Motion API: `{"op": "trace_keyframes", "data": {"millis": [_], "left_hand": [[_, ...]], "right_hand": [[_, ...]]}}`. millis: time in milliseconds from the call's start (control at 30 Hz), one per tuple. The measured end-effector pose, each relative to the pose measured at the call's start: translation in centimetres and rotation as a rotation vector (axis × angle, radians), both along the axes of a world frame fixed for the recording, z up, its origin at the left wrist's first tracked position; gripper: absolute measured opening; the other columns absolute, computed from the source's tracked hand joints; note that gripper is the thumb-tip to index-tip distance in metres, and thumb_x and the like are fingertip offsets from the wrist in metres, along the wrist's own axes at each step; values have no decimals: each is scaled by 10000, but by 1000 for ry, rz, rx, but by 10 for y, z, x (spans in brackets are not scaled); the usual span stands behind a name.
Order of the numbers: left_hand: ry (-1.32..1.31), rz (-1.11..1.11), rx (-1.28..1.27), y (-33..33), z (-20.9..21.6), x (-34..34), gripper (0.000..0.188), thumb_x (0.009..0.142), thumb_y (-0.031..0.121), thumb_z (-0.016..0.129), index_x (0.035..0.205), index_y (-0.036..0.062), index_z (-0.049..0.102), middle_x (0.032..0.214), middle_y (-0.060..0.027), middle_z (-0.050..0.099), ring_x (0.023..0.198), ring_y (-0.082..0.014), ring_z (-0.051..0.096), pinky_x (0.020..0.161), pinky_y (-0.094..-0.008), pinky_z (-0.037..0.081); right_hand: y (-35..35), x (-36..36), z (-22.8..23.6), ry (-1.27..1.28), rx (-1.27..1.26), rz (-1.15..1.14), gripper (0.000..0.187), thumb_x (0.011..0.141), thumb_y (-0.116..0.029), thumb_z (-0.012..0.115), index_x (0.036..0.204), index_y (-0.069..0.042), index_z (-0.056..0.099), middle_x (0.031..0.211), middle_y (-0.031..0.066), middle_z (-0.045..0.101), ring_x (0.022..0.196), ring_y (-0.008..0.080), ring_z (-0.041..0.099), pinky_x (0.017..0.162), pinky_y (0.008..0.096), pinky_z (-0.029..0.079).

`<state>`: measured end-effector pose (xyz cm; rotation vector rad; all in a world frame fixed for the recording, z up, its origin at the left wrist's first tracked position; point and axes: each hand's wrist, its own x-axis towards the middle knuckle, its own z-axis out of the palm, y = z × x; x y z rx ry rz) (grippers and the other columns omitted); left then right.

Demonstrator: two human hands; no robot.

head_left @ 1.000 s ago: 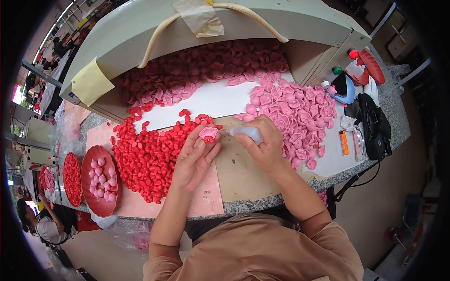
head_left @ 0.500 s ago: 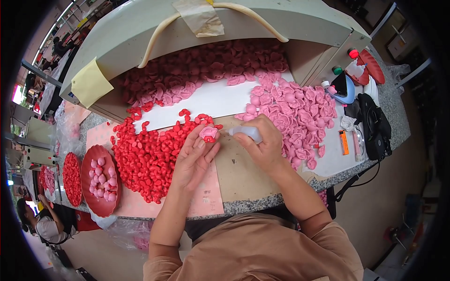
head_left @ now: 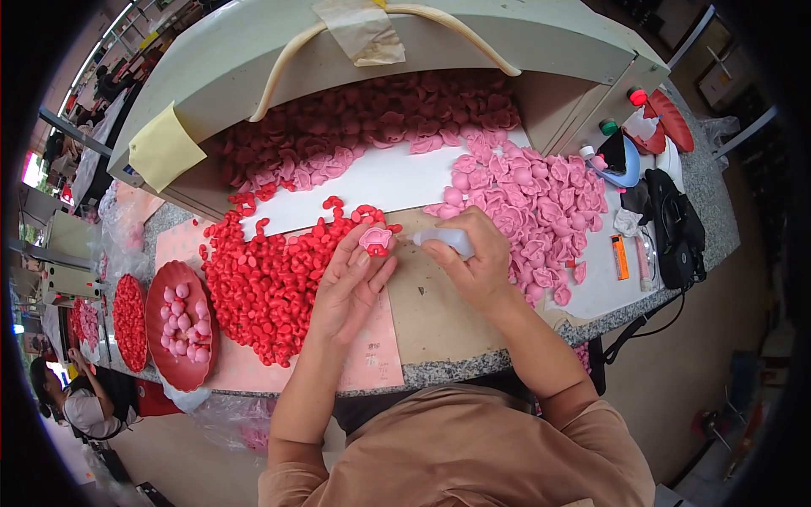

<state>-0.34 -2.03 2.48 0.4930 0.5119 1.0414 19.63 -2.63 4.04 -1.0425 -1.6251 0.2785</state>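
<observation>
My left hand (head_left: 351, 287) is closed on a small pink, cup-like plastic piece (head_left: 374, 239) with a red piece at its lower edge, held between thumb and fingers. My right hand (head_left: 476, 262) grips a translucent squeeze bottle (head_left: 449, 241) lying sideways, its thin nozzle pointing left at the pink piece. Whether the tip touches the piece I cannot tell. A large heap of small red pieces (head_left: 270, 287) lies left of my left hand. To the right of my right hand spreads a heap of pink shell-like pieces (head_left: 532, 211).
A grey metal housing (head_left: 473, 42) arches over the far side, with more pink pieces inside. At left stands a red dish (head_left: 158, 338) holding pink pieces, beside a dish of red pieces (head_left: 129, 321). An orange box (head_left: 620, 258) and black bag (head_left: 676, 228) lie at right. Another person sits far left.
Almost nothing differs. Both hands keep their places and hold the same things.
</observation>
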Motion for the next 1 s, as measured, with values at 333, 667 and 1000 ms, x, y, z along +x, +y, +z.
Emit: {"op": "trace_keyframes", "data": {"millis": [333, 667, 1000], "left_hand": [[-6, -1, -10, 0, 0, 0, 462, 917, 52, 522, 1354, 73, 375, 1346, -102, 452, 1247, -254, 456, 1047, -370, 389], [16, 8, 8, 0, 0, 2, 460, 917, 34, 514, 1354, 72, 376, 1343, -86, 453, 1210, -205, 486, 1044, -360, 393], [21, 13, 1, 0, -1, 1, 459, 916, 37, 518, 1352, 71, 378, 1328, -81, 468, 1182, -194, 507, 1045, -359, 394]], "right_hand": [[-1, -1, 1, -9, -15, -4, 226, 767, -157, 730, 869, -32, 571, 736, 96, 565, 621, 207, 541, 556, 297, 422], [0, -3, 1, -1, -5, 12, 229, 763, -165, 733, 858, -30, 574, 718, 93, 556, 610, 202, 540, 546, 298, 421], [-2, -3, 0, -3, -48, 32, 199, 773, -165, 722, 839, -39, 582, 706, 77, 552, 597, 190, 535, 537, 290, 415]]}}
